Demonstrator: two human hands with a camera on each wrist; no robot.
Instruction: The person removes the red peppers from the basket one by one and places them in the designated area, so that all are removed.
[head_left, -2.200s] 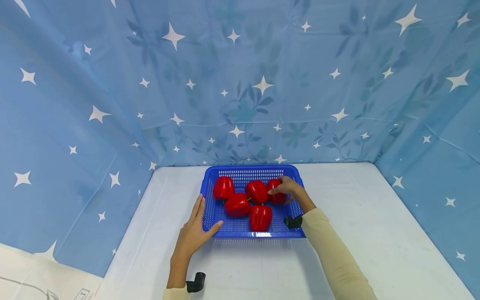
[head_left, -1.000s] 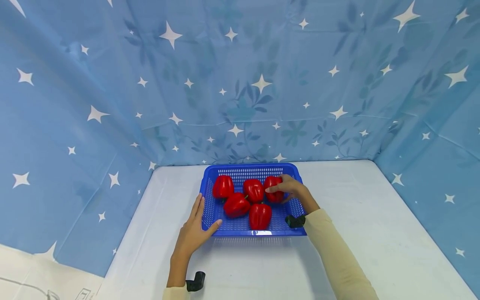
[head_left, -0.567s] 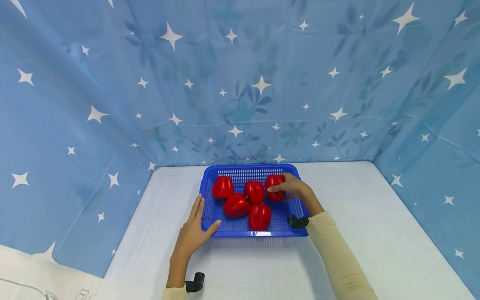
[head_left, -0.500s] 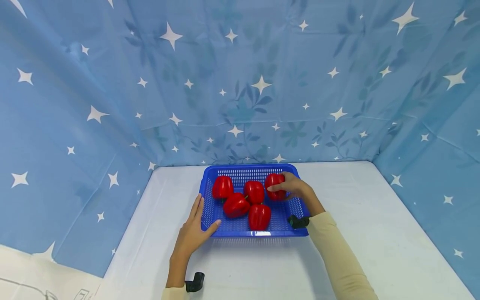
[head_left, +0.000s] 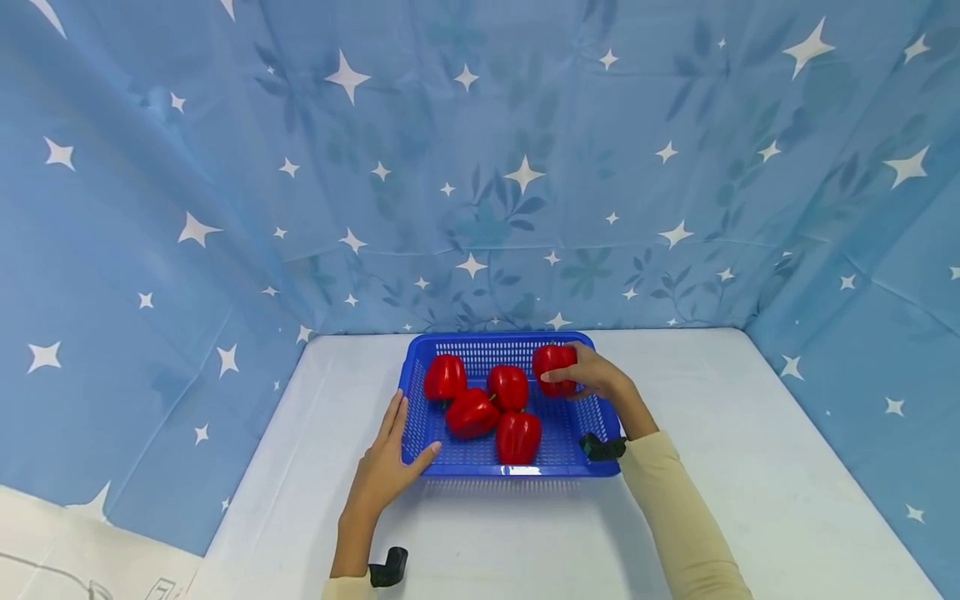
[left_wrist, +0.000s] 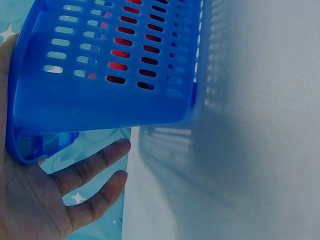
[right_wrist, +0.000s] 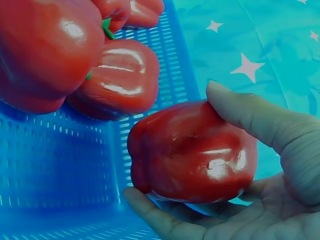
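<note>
My right hand (head_left: 596, 375) grips a red bell pepper (head_left: 552, 365) at the back right of a blue perforated basket (head_left: 468, 471). The right wrist view shows the thumb on one side of this pepper (right_wrist: 192, 155) and fingers curled under the other; part of the palm is cut off. Four is too many to list singly: several more red peppers (head_left: 472, 413) lie grouped in the basket's left and middle. At the front left corner, my left hand (head_left: 381, 471) rests against the rim, fingers extended along the outside. In the left wrist view, the basket wall (left_wrist: 75, 107) lies beside the palm.
The basket stands on a white-covered table (head_left: 720, 467) near its back edge. Blue star-patterned cloth (head_left: 480, 167) hangs behind and on both sides. Each wrist carries a small black camera, such as the one (head_left: 600, 447) above the basket's front right.
My right hand has taken the bell pepper slightly up and back, away from the neighbouring pepper, and turned it a little. The left hand has stayed at the basket's corner.
</note>
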